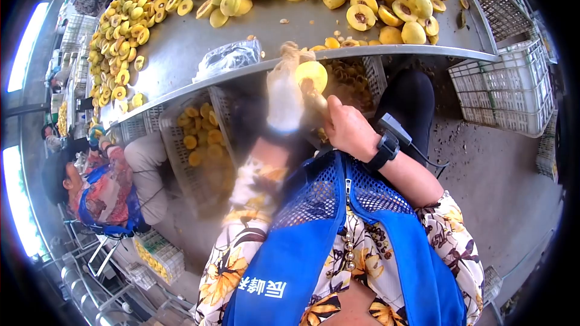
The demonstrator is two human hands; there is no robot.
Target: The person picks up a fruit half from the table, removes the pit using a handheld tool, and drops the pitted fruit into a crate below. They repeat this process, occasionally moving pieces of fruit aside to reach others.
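Note:
My left hand [286, 93], in a white glove with tan fingertips, is closed around a yellow peach half [312, 76] just in front of the metal table's edge. My bare right hand [352, 130], with a black watch on the wrist, is closed in a fist close beside it. From this fist a short, pale brown tool [315, 98] reaches to the underside of the peach half. Blur hides the tool's tip and its exact kind. Beyond both hands, many cut peach halves [360, 17] lie on the metal table [272, 27].
A clear plastic bag [228, 58] lies near the table edge. Below stand a crate of peach halves [202, 136] and a crate of brownish pieces [347, 81]. White crates [501, 87] are stacked at the right. A co-worker [112, 190] sits at the left.

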